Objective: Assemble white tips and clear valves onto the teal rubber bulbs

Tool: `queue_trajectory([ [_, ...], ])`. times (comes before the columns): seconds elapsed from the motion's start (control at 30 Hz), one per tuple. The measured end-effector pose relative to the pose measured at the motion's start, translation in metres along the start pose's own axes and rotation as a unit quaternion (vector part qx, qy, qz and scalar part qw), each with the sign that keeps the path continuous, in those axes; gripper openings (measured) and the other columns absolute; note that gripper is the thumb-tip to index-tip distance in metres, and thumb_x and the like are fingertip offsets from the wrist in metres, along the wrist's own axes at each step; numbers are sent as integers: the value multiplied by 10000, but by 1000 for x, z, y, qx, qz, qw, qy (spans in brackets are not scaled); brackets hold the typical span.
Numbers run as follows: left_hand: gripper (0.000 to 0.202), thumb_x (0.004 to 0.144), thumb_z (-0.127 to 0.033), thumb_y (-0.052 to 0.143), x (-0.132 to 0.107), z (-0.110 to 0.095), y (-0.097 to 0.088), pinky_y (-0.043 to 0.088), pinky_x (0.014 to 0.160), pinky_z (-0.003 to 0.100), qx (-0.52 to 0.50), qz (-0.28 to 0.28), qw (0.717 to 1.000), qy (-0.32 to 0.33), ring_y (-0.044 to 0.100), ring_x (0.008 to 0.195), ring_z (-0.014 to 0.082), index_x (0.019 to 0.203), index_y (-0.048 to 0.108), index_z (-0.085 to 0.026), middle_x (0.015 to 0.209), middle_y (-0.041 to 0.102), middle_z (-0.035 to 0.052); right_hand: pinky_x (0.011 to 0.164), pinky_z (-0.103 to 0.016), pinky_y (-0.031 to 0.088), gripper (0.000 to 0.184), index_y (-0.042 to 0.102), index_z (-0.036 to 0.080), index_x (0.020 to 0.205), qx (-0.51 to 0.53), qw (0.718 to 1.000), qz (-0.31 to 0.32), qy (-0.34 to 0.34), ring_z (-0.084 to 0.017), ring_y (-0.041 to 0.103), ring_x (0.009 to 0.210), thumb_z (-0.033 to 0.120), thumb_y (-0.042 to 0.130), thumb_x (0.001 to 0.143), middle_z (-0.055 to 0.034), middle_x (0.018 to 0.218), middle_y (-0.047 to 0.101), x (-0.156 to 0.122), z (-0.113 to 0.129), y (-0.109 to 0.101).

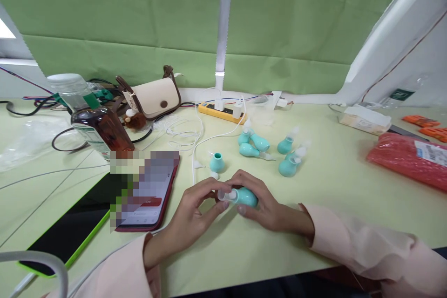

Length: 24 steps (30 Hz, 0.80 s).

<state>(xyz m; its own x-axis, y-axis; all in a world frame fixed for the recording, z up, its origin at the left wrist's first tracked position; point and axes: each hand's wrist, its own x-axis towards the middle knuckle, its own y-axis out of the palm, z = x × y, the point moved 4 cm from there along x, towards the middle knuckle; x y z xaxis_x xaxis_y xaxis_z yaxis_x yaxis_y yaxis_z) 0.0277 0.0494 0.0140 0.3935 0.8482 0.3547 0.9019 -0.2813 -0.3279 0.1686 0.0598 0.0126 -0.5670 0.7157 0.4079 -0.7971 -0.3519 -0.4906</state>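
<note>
Between my hands lies a teal bulb nasal aspirator (247, 197), on its side with its nozzle end to the left. My right hand (263, 200) wraps round the bulb. My left hand (192, 209) pinches the clear tip (223, 194) at the nozzle end; whether the tip is fully seated I cannot tell. Just beyond my left fingers an open-necked teal bulb (217, 163) stands upright, with a small white piece (214, 175) beside it. Further off, several teal aspirators with clear tips lie in a cluster (249, 150). More aspirators (288, 167) stand to the right of it.
To the left are a red-cased phone (150, 205), a green-edged phone (73, 223) and a bottle of brown liquid (101, 130). Behind stand a cream handbag (153, 98) and a yellow power strip (221, 112) with white cables. A red bubble-wrap package (405, 160) lies at right.
</note>
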Motion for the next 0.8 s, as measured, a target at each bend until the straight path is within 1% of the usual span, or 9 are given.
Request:
queue_trajectory([
  [0.1, 115, 790, -167, 509, 0, 0, -2, 432, 694, 280, -22, 3, 1000, 20, 525, 786, 154, 885, 569, -188, 831, 563, 35, 557, -285, 441, 329, 520, 120, 827, 210, 963, 93, 143, -118, 513, 568, 386, 330, 850, -58, 731, 547, -1, -11, 5],
  [0.17, 133, 797, -164, 492, 0, 2, -4, 438, 690, 278, -51, -21, 998, 7, 528, 790, 152, 910, 557, -192, 866, 563, 41, 491, -248, 419, 346, 513, 111, 778, 277, 934, 108, 198, -98, 495, 503, 396, 333, 854, -39, 654, 537, -3, -17, 9],
  [0.2, 157, 799, -167, 488, 0, 4, -5, 444, 678, 273, -70, -40, 997, -8, 532, 783, 148, 945, 536, -199, 878, 562, 40, 486, -237, 411, 320, 509, 113, 780, 284, 932, 94, 205, -94, 494, 513, 396, 374, 841, -33, 654, 533, -3, -19, 10],
  [0.3, 161, 786, -190, 505, -2, 8, -6, 453, 619, 245, -113, -91, 987, -68, 540, 705, 126, 946, 488, -198, 820, 561, 18, 499, -218, 405, 235, 464, 150, 826, 267, 943, 18, 197, -80, 470, 552, 378, 500, 784, -4, 694, 501, -4, -19, 11],
  [0.37, 61, 768, -220, 530, -3, 7, -3, 441, 591, 224, -103, -78, 987, -99, 529, 646, 114, 799, 514, -169, 715, 550, -1, 496, -213, 406, 234, 414, 177, 850, 260, 946, 6, 195, -76, 449, 563, 383, 503, 782, 11, 714, 468, -5, -16, 13],
  [0.47, 158, 715, -268, 593, -3, 6, 1, 422, 550, 201, -76, -49, 988, -123, 505, 592, 102, 647, 527, -142, 630, 534, -9, 507, -211, 392, 224, 363, 197, 890, 247, 950, 34, 186, -69, 420, 578, 396, 437, 818, 8, 773, 437, -7, -11, 16],
  [0.57, 201, 704, -291, 599, -2, 9, 2, 391, 474, 186, -72, -56, 987, -132, 457, 512, 84, 602, 523, -136, 571, 506, -21, 507, -207, 341, 223, 337, 200, 905, 233, 956, 67, 163, -63, 375, 558, 398, 408, 833, 17, 752, 412, -8, -7, 16],
  [0.67, 232, 757, -311, 533, -3, 12, 4, 357, 429, 181, -77, -35, 988, -130, 410, 462, 72, 604, 511, -138, 532, 475, -30, 526, -219, 311, 217, 313, 198, 907, 252, 953, 82, 146, -73, 365, 572, 400, 368, 851, 17, 726, 421, -9, -4, 16],
  [0.8, 248, 829, -304, 433, -9, 9, 6, 363, 467, 190, -80, 5, 991, -109, 424, 494, 78, 654, 507, -144, 551, 483, -20, 548, -232, 308, 217, 291, 195, 894, 279, 947, 92, 131, -81, 381, 589, 406, 331, 864, 12, 709, 436, -10, -1, 16],
])
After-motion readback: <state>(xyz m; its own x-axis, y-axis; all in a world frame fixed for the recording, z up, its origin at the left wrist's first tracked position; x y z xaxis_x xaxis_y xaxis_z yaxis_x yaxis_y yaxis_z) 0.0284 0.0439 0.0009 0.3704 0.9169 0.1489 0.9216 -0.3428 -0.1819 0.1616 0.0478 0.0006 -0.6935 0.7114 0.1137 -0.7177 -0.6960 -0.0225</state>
